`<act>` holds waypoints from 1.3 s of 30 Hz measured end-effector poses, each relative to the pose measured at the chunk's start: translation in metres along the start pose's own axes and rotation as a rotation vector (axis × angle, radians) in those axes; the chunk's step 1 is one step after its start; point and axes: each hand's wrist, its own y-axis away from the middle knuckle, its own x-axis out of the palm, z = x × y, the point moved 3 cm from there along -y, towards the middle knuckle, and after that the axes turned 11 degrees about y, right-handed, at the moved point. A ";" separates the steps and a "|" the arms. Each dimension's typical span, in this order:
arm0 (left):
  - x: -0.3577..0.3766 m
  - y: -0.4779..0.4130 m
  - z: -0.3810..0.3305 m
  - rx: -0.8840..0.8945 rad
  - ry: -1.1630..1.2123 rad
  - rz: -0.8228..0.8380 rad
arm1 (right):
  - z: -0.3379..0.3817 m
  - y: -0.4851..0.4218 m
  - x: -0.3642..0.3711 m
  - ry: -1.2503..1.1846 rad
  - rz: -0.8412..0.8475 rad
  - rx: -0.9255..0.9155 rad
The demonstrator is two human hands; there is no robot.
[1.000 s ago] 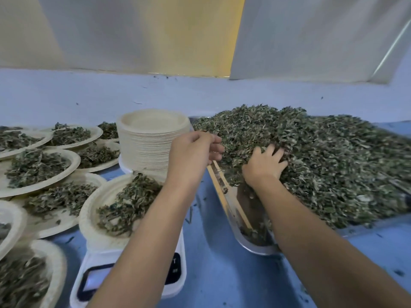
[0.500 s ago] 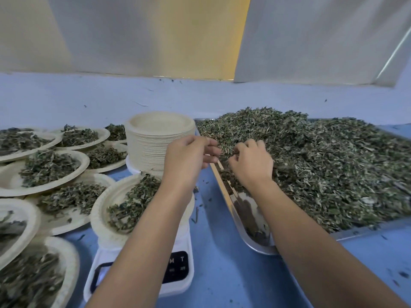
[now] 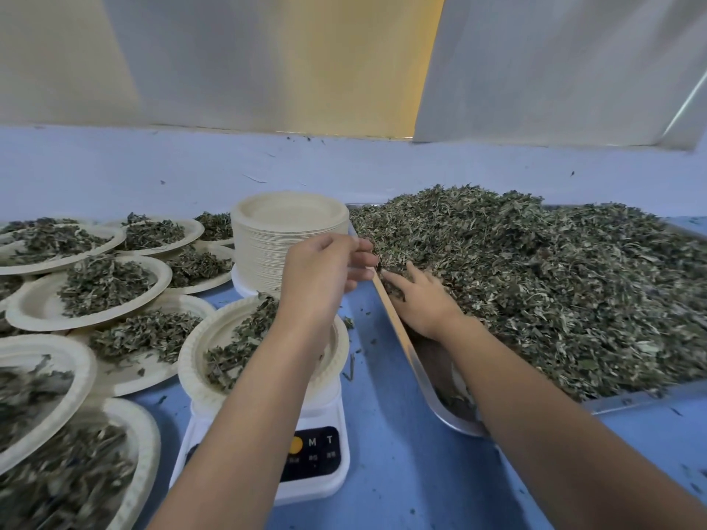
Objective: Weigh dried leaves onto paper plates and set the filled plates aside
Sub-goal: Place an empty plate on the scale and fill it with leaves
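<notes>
while the right hand (image 3: 422, 300) presses flat into dried leaves (image 3: 554, 285), left hand (image 3: 325, 271) hovers loosely curled.

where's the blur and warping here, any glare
Head view: the filled plates at the lower left edge are smeared and stretched by the wide lens; the leaf pile and plate stack look fairly sharp; light is soft and even, faint sheen on the tray rim.

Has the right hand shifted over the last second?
Yes. Against the stack of empty plates, the right hand has slid left across the dried leaves, closer to the tray's left rim.
</notes>
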 end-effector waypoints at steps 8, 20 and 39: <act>0.004 -0.001 0.006 -0.030 0.032 0.004 | 0.000 -0.002 0.000 -0.046 -0.188 0.061; 0.002 -0.001 0.020 -0.207 0.348 -0.167 | -0.007 0.029 -0.068 -1.635 -0.377 0.337; -0.098 0.005 -0.040 0.200 -0.027 -0.064 | 0.162 0.065 -0.097 -1.124 -0.064 -0.313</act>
